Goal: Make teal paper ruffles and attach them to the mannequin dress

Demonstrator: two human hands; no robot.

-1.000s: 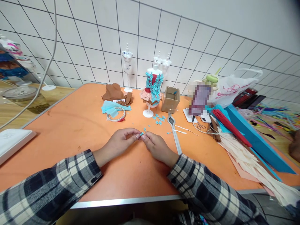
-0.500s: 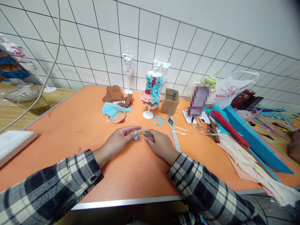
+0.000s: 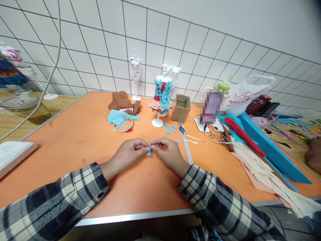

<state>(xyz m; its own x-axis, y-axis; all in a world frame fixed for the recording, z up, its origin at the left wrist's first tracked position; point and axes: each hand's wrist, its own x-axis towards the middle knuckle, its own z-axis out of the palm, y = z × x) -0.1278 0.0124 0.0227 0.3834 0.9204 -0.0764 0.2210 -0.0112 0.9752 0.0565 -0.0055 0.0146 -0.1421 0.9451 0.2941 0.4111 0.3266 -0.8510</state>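
Above the orange tabletop, the fingertips of my left hand (image 3: 127, 153) and my right hand (image 3: 171, 154) meet in a pinch. Between them is a small light-blue bow (image 3: 149, 153), its lower end hanging below the fingers. The dark-bladed snips are out of sight; whether they stay inside my right palm, I cannot tell. Just beyond my hands lie several loose blue bows (image 3: 169, 129) and tiny scraps. Behind these stands a small white dress form (image 3: 163, 94) wearing a red bodice covered in blue bows and a pleated peach skirt.
A cardboard box (image 3: 181, 110) stands beside the dress form. Brown crepe paper (image 3: 120, 101), blue paper (image 3: 115, 117) and a coiled cable (image 3: 127, 126) lie left. To the right are a grey strap (image 3: 186, 147), scissors (image 3: 213, 134), a propped phone (image 3: 212, 105) and paper rolls (image 3: 245, 135).
My right hand has moved left to meet my left hand at the bow. The snips that showed in my right hand are no longer visible. The view has shifted slightly.
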